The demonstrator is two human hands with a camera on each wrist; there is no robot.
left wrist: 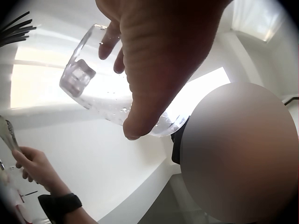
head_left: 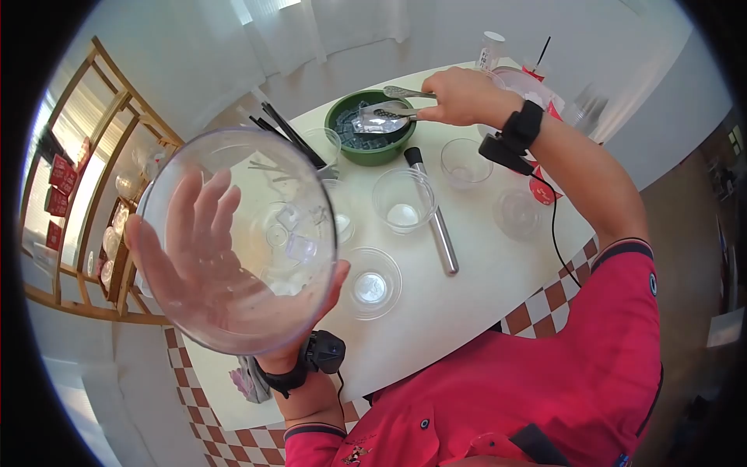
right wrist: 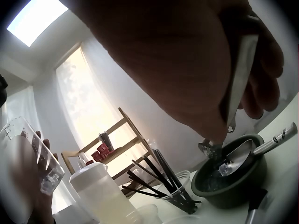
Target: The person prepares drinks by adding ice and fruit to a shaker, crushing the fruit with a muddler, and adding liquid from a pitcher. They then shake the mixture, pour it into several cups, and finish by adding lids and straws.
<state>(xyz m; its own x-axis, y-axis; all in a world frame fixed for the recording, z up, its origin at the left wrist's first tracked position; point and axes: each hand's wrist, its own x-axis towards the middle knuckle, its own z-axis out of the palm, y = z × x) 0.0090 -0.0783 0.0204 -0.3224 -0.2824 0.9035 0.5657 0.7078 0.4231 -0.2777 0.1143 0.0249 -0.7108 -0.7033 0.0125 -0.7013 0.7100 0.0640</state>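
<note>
In the head view my left hand (head_left: 206, 257) grips a large clear cup (head_left: 241, 338), tilted with its mouth towards the camera. Ice cubes (head_left: 300, 248) lie at its bottom; the left wrist view also shows an ice cube (left wrist: 78, 77) in the cup. My right hand (head_left: 471, 96) holds metal tongs (head_left: 410, 93) over a green bowl (head_left: 373, 158) of ice. In the right wrist view the tong tips (right wrist: 209, 148) are low over the bowl, beside a metal scoop (right wrist: 240, 155) resting in it. Whether the tongs pinch any ice, I cannot tell.
Several clear cups stand on the table, one (head_left: 404, 201) beside a metal muddler (head_left: 440, 226). Black straws (head_left: 289, 134) stand in a cup left of the bowl. A wooden shelf (head_left: 117, 233) is at the left. The right wrist view shows a large white bottle (right wrist: 100, 191).
</note>
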